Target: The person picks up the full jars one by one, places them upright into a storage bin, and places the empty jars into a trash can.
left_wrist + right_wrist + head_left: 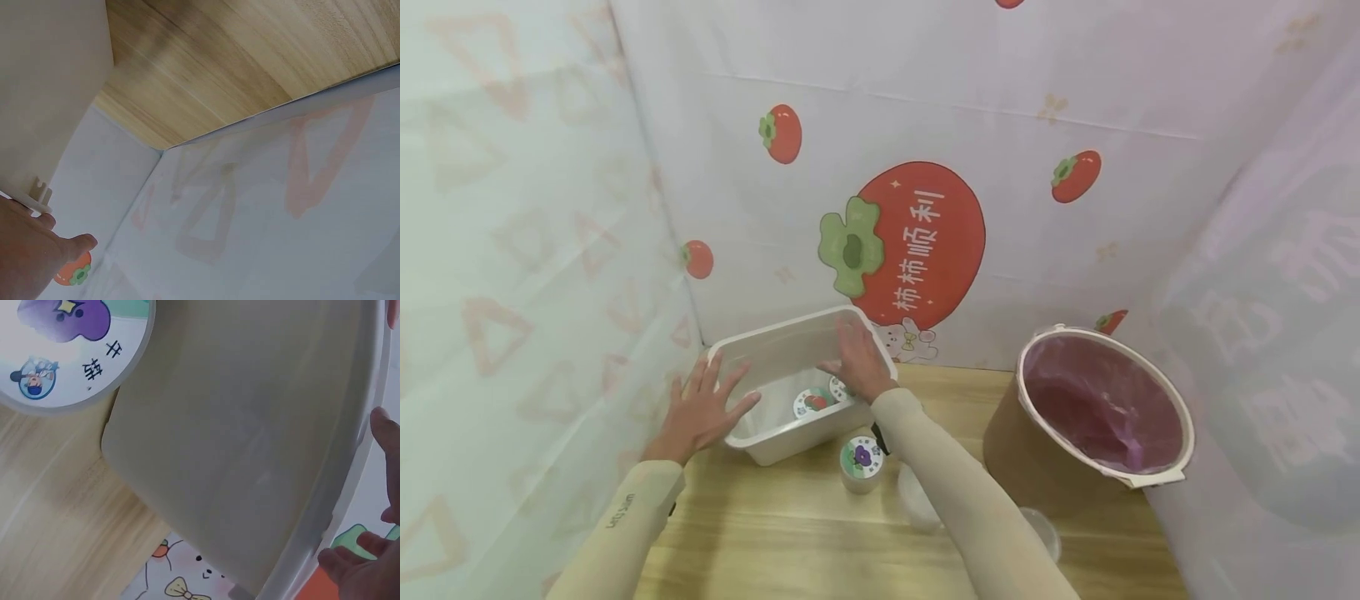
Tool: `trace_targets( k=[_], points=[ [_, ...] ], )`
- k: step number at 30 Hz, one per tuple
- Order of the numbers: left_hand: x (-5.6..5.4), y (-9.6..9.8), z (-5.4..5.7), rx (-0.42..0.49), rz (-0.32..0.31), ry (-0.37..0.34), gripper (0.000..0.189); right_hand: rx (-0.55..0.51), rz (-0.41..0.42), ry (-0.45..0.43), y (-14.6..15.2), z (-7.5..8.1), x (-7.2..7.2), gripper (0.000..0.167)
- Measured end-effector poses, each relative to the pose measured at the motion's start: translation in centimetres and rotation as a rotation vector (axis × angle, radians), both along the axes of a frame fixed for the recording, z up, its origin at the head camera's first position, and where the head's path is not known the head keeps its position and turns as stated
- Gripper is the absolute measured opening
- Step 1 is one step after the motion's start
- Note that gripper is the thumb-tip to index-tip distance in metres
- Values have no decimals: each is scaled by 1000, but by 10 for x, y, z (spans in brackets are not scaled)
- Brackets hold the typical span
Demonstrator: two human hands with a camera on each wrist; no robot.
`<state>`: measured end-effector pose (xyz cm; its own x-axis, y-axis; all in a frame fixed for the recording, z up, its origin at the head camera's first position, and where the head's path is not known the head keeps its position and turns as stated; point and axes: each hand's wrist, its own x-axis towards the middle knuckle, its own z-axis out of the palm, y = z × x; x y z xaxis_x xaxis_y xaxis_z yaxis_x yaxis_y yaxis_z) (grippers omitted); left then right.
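A white plastic bin (805, 432) stands on the table near the back wall, tilted in the head view. My left hand (700, 415) is at its left end, fingers spread over the rim. At the right end, my right hand (859, 358) reaches over the rim with fingers extended. In the right wrist view its fingertips (334, 562) are right at the bin's rim. Inside the bin lie a round tub with a red picture on its lid (812, 403) and a second round lid (838, 388), partly hidden by the right hand. A tub with a purple picture (862, 462) stands before the bin.
A brown bucket (1037, 450) with a pale rim and a purplish liner stands on the right. A white tub (917, 500) and a clear round container (1041, 533) are partly hidden by the right forearm. Printed cloth walls (737, 208) enclose the wooden table (775, 542).
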<state>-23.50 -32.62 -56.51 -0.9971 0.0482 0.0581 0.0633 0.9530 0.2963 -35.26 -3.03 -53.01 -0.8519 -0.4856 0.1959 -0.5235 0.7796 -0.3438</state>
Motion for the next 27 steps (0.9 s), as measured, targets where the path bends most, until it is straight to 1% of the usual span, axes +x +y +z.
trace_targets(
  k=[5,9,13,16,22,27],
  points=[
    [2,-2,2,6,1,-20,78,52,94,71,2,5,1,76],
    [5,-1,2,8,-2,-15,78,114,125,39,6,10,6,73],
    [7,0,2,7,-4,-12,77,163,128,1,13,12,13,75],
    [8,0,3,11,-6,-11,77,167,124,-19,17,11,16,77],
    [4,-1,3,15,-18,-9,78,166,100,-6,29,8,15,78],
    [4,-2,5,17,-28,15,77,174,72,-37,38,12,17,82]
  ],
)
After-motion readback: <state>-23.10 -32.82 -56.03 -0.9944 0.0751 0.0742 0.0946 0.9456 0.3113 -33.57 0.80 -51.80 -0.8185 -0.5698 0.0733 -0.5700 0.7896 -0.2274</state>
